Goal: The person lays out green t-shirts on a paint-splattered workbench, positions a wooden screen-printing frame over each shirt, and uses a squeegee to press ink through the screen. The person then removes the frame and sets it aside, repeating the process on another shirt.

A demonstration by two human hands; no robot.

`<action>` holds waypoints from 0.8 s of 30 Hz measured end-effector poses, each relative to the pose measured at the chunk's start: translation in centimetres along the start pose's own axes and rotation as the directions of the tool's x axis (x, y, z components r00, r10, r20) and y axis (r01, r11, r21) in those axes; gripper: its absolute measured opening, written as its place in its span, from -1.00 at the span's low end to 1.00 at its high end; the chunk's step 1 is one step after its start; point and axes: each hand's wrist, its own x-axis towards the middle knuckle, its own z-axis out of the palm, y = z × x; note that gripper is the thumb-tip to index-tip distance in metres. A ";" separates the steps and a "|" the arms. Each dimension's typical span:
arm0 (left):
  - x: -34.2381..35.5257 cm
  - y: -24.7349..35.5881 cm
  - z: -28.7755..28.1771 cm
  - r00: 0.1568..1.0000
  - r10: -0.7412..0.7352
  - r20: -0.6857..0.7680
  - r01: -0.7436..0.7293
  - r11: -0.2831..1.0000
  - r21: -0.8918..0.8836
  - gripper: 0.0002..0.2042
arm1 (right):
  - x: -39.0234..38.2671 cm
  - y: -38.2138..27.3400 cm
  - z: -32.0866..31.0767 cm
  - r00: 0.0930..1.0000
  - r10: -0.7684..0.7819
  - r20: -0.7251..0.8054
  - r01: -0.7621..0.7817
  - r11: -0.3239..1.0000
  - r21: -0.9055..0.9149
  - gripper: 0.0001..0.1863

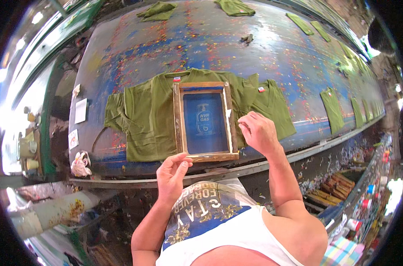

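A wooden-framed printing screen [204, 122] with blue mesh and a pale bottle-shaped design lies over an olive-green T-shirt [150, 119] spread on the table. At its near left corner, my left hand [171, 175] pinches the wooden edge between thumb and fingers. My right hand [260, 134] is just beside the frame's right side, a little apart from it and above the shirts. Its fingers are curled together, and whatever they may hold is hidden. A second folded olive-green shirt [270, 104] lies at the right, partly overlapped by the first one's sleeve.
The long table [144, 53] is speckled with paint, and a metal rail [294, 155] runs along its near edge. Several folded green shirts [332, 111] lie farther along it. White paper [80, 111] and a crumpled rag [80, 164] sit at the left. Wooden frames [337, 188] are stacked below right.
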 end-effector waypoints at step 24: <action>-4.7 -1.2 8.4 0.965 0.243 -0.103 -0.155 0.838 0.523 -0.76 | 8.3 8.3 5.5 0.826 -0.268 0.496 0.248 0.963 0.108 -0.82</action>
